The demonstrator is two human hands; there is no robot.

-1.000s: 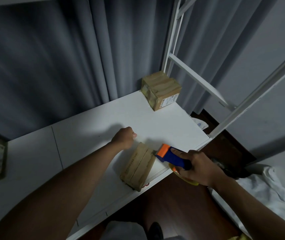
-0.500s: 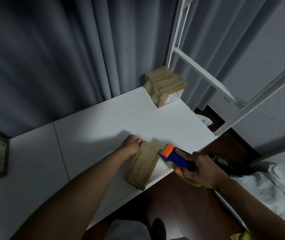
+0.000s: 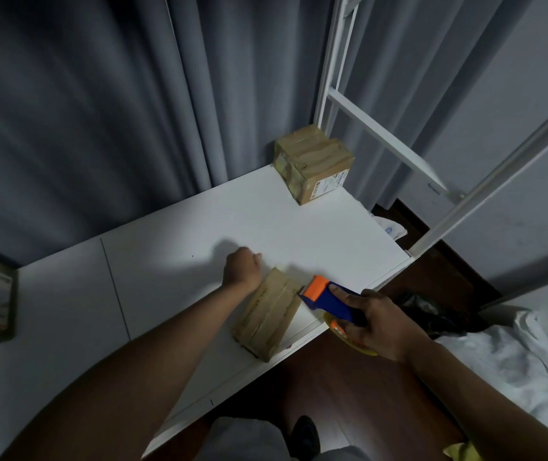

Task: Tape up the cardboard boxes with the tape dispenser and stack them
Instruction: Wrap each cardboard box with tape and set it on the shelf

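Left hand's (image 3: 242, 268) fingers hidden, curled under.

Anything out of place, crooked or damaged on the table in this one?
The flat box being taped sits at the table's front edge, turned askew to it. Nothing looks spilled or damaged. The right hand holds the tape dispenser at its side.
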